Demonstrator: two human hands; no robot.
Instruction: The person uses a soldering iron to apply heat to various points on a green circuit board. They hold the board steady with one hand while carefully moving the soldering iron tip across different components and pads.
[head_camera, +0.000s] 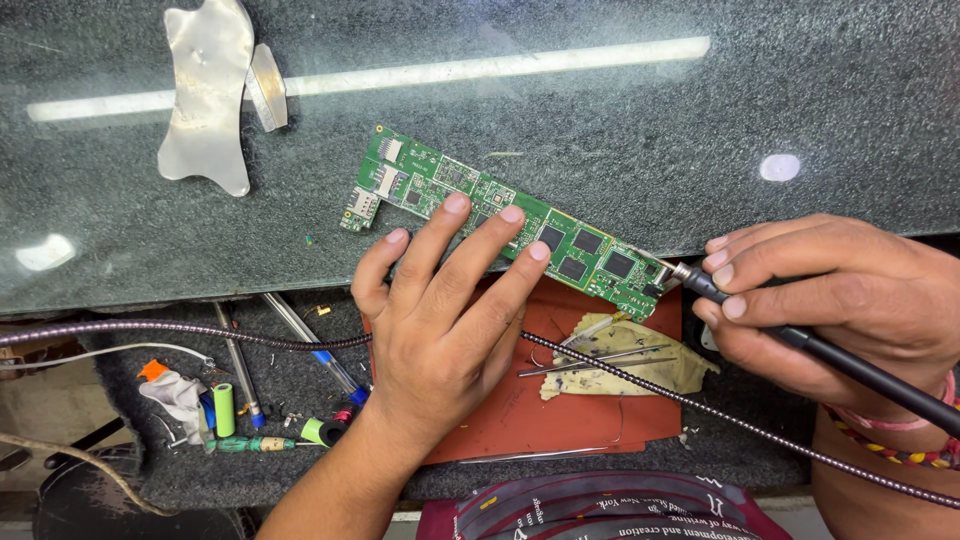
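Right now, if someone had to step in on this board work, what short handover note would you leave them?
Left hand: fingers flat on the green circuit board, pinning it to the glass top.
Right hand: gripping a black soldering iron, tip at the board's right end.
Tweezers lie on a stained cloth over the red mat.
Done: board held, tip placed. Left: the joint itself; its state is too small to tell.

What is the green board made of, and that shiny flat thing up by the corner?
The board looks like stiff green-coated laminate with black chips and silvery metal parts on top. The shiny piece seems to be bare sheet metal: dull silver, thin, reflecting light. Both rest on a glossy speckled dark top, probably polished stone or glass.
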